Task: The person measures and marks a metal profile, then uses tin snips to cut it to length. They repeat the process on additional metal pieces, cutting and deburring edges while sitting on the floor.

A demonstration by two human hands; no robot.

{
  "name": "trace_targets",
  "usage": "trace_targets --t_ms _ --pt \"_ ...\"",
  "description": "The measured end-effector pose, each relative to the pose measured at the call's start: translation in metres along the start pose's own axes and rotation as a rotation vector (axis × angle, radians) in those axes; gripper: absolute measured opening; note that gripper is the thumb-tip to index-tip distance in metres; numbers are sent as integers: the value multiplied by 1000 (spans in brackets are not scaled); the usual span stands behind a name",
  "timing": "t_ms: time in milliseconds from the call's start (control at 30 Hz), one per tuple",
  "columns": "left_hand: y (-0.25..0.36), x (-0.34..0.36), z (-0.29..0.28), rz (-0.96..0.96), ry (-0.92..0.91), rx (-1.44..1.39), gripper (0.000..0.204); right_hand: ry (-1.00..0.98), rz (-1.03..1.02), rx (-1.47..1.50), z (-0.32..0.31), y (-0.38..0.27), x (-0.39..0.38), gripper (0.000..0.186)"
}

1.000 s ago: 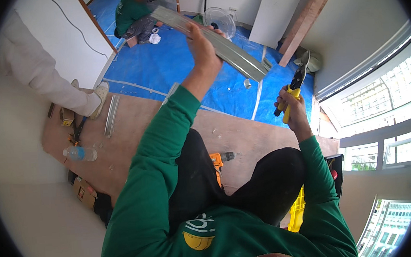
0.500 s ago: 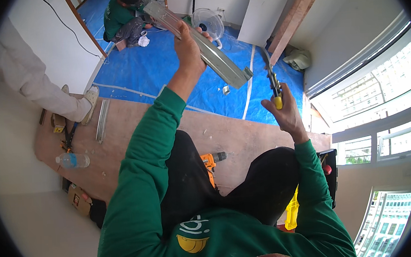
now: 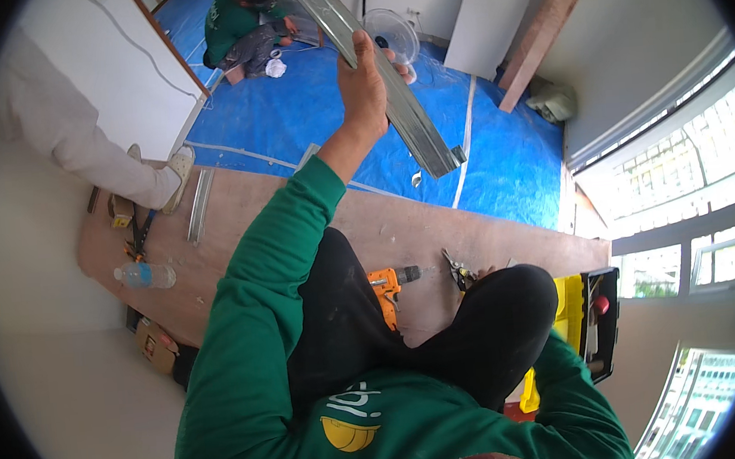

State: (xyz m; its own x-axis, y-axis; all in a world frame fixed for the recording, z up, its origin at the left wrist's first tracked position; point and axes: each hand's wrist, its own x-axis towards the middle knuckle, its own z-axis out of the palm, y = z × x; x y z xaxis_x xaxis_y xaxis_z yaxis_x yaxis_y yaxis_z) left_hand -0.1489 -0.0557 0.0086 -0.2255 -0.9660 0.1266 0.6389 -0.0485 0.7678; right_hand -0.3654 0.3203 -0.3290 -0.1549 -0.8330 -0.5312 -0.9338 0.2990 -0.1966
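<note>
My left hand (image 3: pixel 365 91) is closed around a long grey metal channel (image 3: pixel 416 131), raised and slanting from upper left to lower right. At its lower end a small bent flap sticks out. My right hand (image 3: pixel 485 274) is low at the plywood, mostly hidden behind my right knee. Only part of its fingers shows, beside the handles of a pair of tin snips (image 3: pixel 456 267). Whether these fingers still grip the snips cannot be made out. Between my legs lies an orange cordless drill (image 3: pixel 387 290).
A plywood sheet (image 3: pixel 254 212) lies before me, bearing a water bottle (image 3: pixel 145 275) and another metal channel (image 3: pixel 201 206). Blue sheeting (image 3: pixel 290 123) covers the floor beyond. A co-worker (image 3: pixel 235 33) crouches there; another person's leg (image 3: pixel 134 174) is at left. A toolbox (image 3: pixel 600 315) stands right.
My right hand has come down with the tin snips from mid-air to the plywood, behind my knee. The metal channel in my left hand has tilted steeper. The view has shifted slightly.
</note>
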Motion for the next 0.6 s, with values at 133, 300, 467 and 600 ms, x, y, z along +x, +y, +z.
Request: trace_targets --t_ms 133,300,467,600 --pt "-8 -16 25 26 -28 17 66 -124 -112 879 -183 -16 -18 54" --pt "-10 -24 45 75 11 -47 64 230 -408 996 -318 -109 -56 54" --pt "-9 -21 39 89 -49 26 57 432 -311 811 -336 -160 -70 41" --pt "-13 -34 33 55 -229 178 58 447 -384 176 -341 -158 -73 42"
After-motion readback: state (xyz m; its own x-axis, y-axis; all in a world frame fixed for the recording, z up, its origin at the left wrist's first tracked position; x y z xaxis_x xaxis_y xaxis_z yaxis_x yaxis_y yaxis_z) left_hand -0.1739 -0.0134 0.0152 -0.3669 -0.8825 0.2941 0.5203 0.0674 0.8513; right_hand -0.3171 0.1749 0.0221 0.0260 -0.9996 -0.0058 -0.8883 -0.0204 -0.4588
